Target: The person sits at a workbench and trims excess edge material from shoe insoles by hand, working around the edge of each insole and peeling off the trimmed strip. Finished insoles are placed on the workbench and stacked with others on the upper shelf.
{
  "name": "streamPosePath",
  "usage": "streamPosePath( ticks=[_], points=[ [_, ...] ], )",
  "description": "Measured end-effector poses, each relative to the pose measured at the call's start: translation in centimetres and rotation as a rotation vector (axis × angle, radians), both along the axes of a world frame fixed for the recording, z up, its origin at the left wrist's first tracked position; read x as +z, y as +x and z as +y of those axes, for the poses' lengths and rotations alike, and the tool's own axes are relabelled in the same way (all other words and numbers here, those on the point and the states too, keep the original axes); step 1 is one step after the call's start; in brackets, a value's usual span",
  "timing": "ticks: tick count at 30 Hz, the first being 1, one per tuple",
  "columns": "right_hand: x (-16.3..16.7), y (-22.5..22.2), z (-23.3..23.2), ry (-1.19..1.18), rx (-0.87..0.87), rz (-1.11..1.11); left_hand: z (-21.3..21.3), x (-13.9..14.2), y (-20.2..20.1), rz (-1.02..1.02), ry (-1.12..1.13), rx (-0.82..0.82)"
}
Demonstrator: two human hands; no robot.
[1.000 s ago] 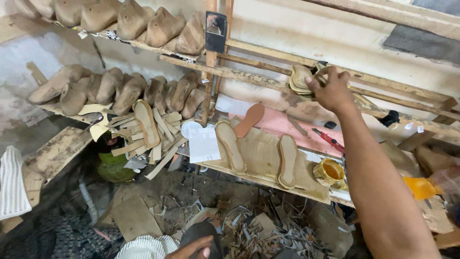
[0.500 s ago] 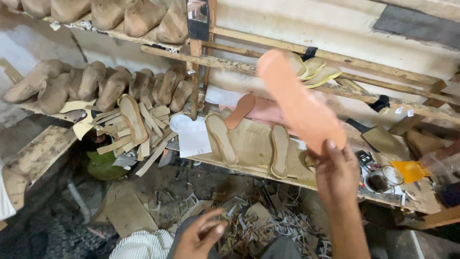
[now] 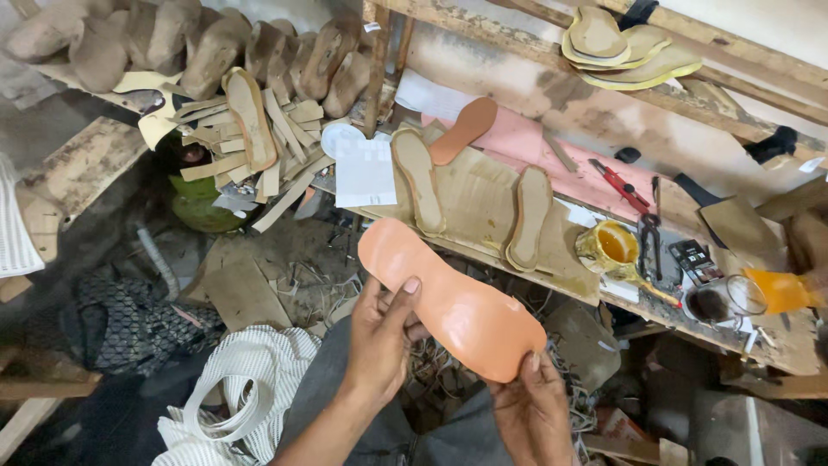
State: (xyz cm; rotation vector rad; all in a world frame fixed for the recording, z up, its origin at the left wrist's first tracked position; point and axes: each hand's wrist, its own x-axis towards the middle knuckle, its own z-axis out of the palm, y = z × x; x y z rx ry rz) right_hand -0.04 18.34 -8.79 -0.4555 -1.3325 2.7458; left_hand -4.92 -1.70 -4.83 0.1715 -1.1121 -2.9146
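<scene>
Over the lap, low centre of view, both hands hold 1 orange sole [image 3: 448, 298], flat side up, slanting from upper left to lower right. Left hand [image 3: 379, 336] grips the middle of its near edge: thumb on top, fingers curled shut underneath. Right hand [image 3: 530, 406] grips the wide lower end, thumb tip on top, rest of the grip closed under the sole.

Behind, on the tabletop [image 3: 483, 207]: 2 tan insoles [image 3: 418, 177] lying lengthwise, well apart w/ brown board between; 1 more orange sole [image 3: 463, 129] leaning at the back, just above the left insole. Right of them 1 yellow glue tin [image 3: 608, 246], 1 red-handled tool [image 3: 619, 183], 1 pair of dark pliers [image 3: 649, 235].

Upper shelf: stack of yellowish soles [image 3: 617, 47], approx 3-4, exact count unclear. Left: row of wooden shoe lasts [image 3: 207, 47], too overlapped to count.
</scene>
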Motion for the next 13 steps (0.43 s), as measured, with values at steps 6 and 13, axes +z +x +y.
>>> streamPosePath(
  ticks=[6,13],
  points=[
    [1.0,-1.7,-0.4,0.055,-0.094,0.151,-2.0,-1.5,-1.2,-0.189,0.071,0.001],
    [2.7,-3.8,1.0,0.149,-0.187,0.190,-7.0,-5.6,-1.3,-0.143,-0.477,-0.274]
  ],
)
